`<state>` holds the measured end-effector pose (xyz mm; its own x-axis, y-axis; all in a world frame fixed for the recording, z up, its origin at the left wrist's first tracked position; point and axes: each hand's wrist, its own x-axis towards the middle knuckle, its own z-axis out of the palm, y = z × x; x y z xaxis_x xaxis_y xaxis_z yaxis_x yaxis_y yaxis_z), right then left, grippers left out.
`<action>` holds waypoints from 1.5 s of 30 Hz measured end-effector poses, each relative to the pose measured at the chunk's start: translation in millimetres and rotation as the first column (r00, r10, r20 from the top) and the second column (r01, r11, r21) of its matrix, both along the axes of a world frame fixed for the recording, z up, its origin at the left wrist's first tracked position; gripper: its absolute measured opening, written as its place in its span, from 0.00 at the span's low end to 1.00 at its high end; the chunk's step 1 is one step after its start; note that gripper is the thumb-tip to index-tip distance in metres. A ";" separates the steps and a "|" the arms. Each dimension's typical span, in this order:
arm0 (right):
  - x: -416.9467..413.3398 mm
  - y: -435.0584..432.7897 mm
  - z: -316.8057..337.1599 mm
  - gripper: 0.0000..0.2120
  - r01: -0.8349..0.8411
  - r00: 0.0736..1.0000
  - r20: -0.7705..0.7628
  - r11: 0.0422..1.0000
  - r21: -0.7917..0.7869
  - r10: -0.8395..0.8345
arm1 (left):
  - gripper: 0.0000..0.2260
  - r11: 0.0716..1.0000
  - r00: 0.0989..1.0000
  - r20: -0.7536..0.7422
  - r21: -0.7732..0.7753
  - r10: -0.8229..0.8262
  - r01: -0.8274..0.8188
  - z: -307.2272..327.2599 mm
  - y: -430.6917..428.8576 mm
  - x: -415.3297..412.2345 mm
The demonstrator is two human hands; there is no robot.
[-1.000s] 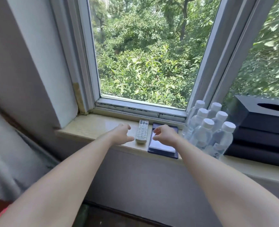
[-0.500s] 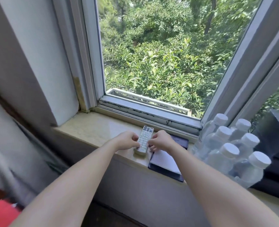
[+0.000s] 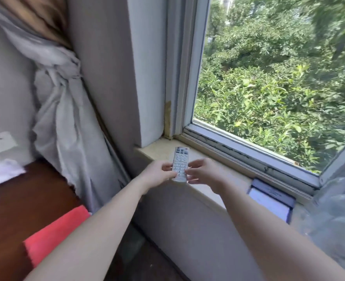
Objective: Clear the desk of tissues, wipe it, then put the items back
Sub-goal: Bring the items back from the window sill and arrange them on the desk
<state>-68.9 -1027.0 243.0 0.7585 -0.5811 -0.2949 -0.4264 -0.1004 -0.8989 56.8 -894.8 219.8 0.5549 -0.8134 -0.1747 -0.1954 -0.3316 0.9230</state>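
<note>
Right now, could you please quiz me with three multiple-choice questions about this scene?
1. Where does the notepad lie? A) on the window sill B) on the floor C) on the curtain
2. What colour is the cloth beside the left forearm? A) green B) red C) yellow
3. What state is the remote in? A) lying untouched B) wrapped in tissue C) held in both hands
Answers: 1 A, it lies on the sill, right of the right hand; 2 B, it is red; 3 C, the left hand and the right hand pinch its sides.
</note>
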 end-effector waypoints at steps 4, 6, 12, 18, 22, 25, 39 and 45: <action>53.2 63.2 -3.7 0.07 -0.077 0.995 0.072 0.997 0.025 0.075 | 0.12 0.982 0.982 0.038 -0.049 0.186 -0.184 1.1 74.4 30.0; 80.3 99.4 -6.8 0.09 -0.125 0.987 0.106 0.990 0.060 0.118 | 0.12 0.963 0.963 0.045 -0.054 0.267 -0.265 2.6 115.2 44.8; 143.4 214.7 -1.9 0.13 -0.360 0.924 0.162 0.930 0.070 0.345 | 0.15 0.865 0.867 0.033 -0.090 0.498 -0.494 9.4 244.5 79.6; 194.8 332.4 -3.9 0.14 -0.534 0.839 0.198 0.837 0.121 0.507 | 0.14 0.719 0.723 -0.013 -0.094 0.691 -0.689 4.1 365.2 93.8; 223.4 397.6 -20.3 0.17 -0.612 0.789 0.174 0.782 0.123 0.590 | 0.18 0.601 0.602 0.011 -0.054 0.799 -0.797 -4.5 432.5 107.0; 245.0 432.3 -26.4 0.19 -0.677 0.735 0.161 0.726 0.118 0.659 | 0.19 0.527 0.528 -0.033 -0.041 0.848 -0.849 -12.9 468.5 117.4; 441.5 523.9 -96.0 0.19 -0.770 0.631 -0.029 0.630 0.104 0.776 | 0.18 0.385 0.382 -0.051 0.123 0.923 -0.915 -82.1 547.4 283.2; 525.9 538.9 -141.4 0.17 -0.759 0.624 -0.139 0.639 0.129 0.769 | 0.17 0.372 0.364 -0.078 0.180 0.928 -0.911 -122.5 557.2 363.3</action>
